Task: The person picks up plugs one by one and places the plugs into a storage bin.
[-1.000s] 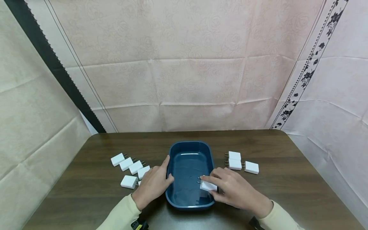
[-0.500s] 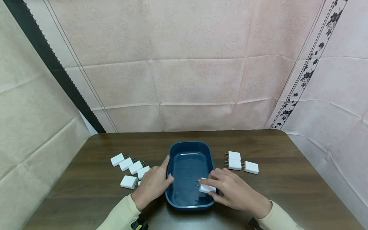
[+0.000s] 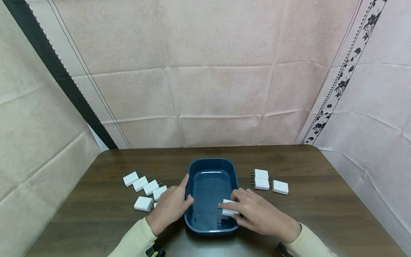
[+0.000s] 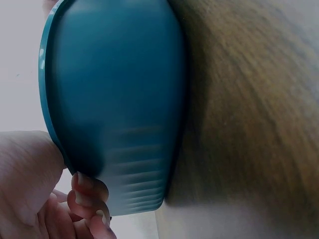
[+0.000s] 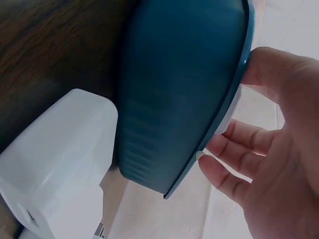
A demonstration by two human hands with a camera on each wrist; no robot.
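A blue plastic tray [image 3: 208,185] stands in the middle of the wooden table. My left hand [image 3: 171,205] grips its left rim, thumb over the inner side; in the left wrist view the fingertips [image 4: 89,191] curl against the outer wall. Over the tray's near right corner, my right hand [image 3: 258,213] pinches a white charger plug [image 3: 228,212], its metal prongs pointing left. From the right wrist view, only a sliver of that charger [image 5: 229,117] shows beyond the rim, the rest hidden by the tray wall.
Several white charger plugs [image 3: 131,178] lie left of the tray, one partly behind the left hand. Right of it are three more, including a lone one [image 3: 280,187]. The right wrist view shows chargers [image 5: 60,149] close beside the tray. Pale patterned cloth [image 3: 221,89] hangs behind the table.
The right hand has shifted slightly left with the charger plug, which now sits a little lower over the tray floor. The left hand and tray stay in place.
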